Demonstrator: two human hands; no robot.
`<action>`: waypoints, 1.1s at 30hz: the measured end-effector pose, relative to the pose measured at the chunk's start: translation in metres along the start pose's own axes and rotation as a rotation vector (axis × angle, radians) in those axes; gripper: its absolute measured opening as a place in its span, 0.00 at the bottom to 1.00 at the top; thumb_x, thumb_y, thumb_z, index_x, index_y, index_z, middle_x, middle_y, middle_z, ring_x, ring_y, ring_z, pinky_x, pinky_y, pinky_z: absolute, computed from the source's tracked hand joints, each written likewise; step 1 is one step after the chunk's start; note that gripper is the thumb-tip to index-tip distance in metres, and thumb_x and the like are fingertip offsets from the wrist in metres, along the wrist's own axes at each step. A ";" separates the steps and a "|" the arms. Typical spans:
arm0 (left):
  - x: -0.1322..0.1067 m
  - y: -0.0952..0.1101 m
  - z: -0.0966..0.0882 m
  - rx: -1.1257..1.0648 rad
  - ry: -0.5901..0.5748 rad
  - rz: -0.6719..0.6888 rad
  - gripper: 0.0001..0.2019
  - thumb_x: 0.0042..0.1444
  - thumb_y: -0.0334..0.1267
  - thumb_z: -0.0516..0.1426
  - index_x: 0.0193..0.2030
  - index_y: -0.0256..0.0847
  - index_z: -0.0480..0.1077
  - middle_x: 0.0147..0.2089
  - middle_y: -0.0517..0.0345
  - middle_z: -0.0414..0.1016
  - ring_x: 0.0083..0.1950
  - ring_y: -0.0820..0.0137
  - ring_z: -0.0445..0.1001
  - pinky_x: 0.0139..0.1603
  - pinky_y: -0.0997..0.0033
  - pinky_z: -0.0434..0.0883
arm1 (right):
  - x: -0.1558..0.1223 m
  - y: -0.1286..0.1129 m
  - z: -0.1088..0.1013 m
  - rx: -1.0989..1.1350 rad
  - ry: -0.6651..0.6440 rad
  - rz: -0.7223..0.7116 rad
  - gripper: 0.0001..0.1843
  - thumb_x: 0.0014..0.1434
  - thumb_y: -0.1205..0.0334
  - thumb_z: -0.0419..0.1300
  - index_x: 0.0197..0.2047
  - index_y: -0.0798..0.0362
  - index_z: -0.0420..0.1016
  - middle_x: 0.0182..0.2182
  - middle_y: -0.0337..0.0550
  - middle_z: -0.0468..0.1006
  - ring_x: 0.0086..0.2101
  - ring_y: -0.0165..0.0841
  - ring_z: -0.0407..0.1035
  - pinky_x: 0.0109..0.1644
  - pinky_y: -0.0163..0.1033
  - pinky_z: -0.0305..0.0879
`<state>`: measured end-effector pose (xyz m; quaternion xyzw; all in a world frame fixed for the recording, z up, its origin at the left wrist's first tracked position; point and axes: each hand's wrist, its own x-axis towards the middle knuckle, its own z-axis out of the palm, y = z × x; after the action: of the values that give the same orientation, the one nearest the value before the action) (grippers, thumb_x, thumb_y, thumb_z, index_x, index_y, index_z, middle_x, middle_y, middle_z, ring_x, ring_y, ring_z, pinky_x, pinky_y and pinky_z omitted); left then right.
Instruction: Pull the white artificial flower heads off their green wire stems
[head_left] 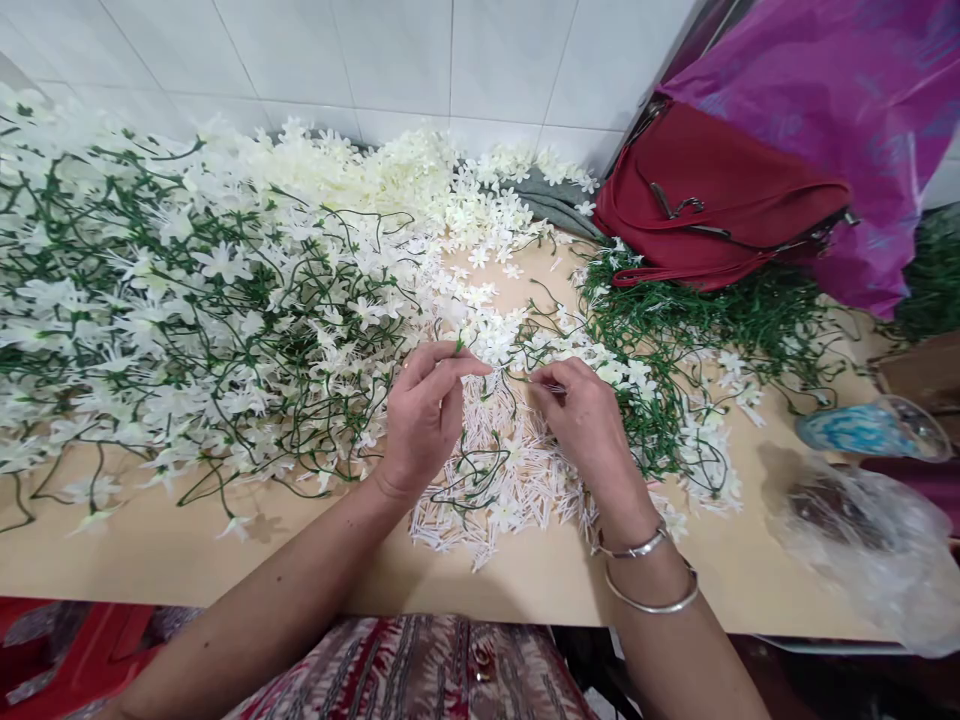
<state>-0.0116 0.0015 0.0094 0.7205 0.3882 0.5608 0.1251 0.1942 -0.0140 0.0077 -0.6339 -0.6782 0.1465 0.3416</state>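
Observation:
My left hand [424, 415] pinches a thin green stem [459, 343] with its fingertips, just above a pile of small white plastic pieces [499, 480] on the tan table [225, 560]. My right hand [585, 420], with silver bangles on the wrist, is closed in a pinch on a small white piece near the same stem. A loose green vine [480, 470] lies curled over the white pieces between both hands. White artificial flowers [495, 335] sit just beyond the fingertips.
A large heap of finished white-flowered green vines [172, 310] fills the left. Loose cream blossoms [390, 175] lie at the back by the tiled wall. Bare green stems [720, 320], a red bag [712, 200], purple plastic [847, 90] and clear bags [870, 520] lie to the right.

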 end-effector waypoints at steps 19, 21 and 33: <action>-0.002 0.001 0.003 -0.409 -0.322 -0.474 0.08 0.66 0.44 0.62 0.43 0.46 0.82 0.39 0.57 0.85 0.40 0.67 0.81 0.43 0.66 0.77 | -0.011 -0.031 0.002 0.235 0.135 -0.356 0.08 0.66 0.68 0.62 0.38 0.43 0.77 0.42 0.41 0.82 0.43 0.36 0.77 0.49 0.48 0.75; -0.002 0.001 0.003 -0.469 -0.355 -0.495 0.09 0.66 0.44 0.60 0.43 0.46 0.82 0.39 0.56 0.84 0.40 0.67 0.81 0.43 0.66 0.78 | -0.011 -0.031 0.001 0.230 0.132 -0.374 0.09 0.66 0.68 0.61 0.37 0.43 0.77 0.41 0.41 0.82 0.42 0.36 0.77 0.49 0.48 0.75; -0.002 0.000 0.004 -0.418 -0.104 -0.555 0.11 0.65 0.43 0.62 0.48 0.42 0.81 0.38 0.57 0.84 0.37 0.71 0.80 0.41 0.71 0.78 | -0.003 -0.008 0.002 -0.008 0.049 -0.047 0.04 0.62 0.66 0.63 0.34 0.49 0.77 0.33 0.43 0.77 0.32 0.37 0.71 0.40 0.46 0.68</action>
<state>-0.0086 0.0009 0.0065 0.5738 0.4391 0.5355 0.4373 0.1866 -0.0174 0.0099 -0.6227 -0.6848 0.1200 0.3590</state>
